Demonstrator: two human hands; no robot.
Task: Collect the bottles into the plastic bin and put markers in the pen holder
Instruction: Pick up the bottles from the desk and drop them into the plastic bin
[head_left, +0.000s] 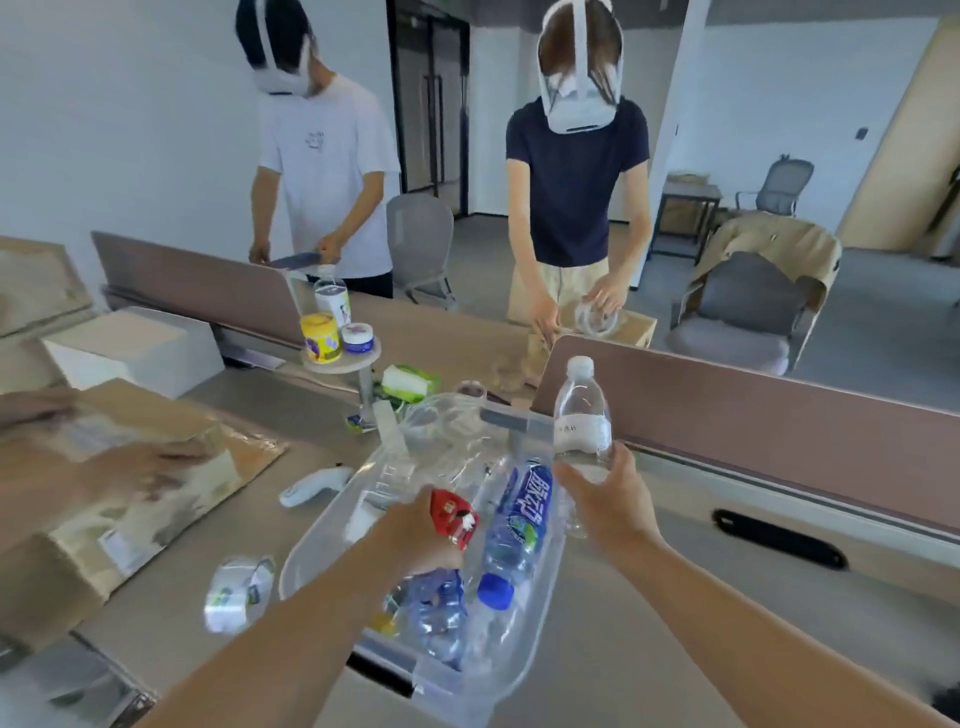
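Observation:
A clear plastic bin (332, 525) stands on the desk in front of me. Inside lie a blue-labelled bottle (519, 525) with a blue cap and a crumpled blue bottle (439, 608). My left hand (415, 540) reaches into the bin, closed on a bottle with a red label (454, 514). My right hand (608, 504) holds a clear water bottle (582, 415) with a white cap upright just above the bin's right rim. No markers or pen holder are visible.
A white controller (311, 486) and a crumpled wrapper (236, 592) lie left of the bin. Cardboard boxes (130, 499) sit at left under another person's hands. Two people stand across the desk behind brown dividers (753, 415). A small stand (343, 358) holds jars.

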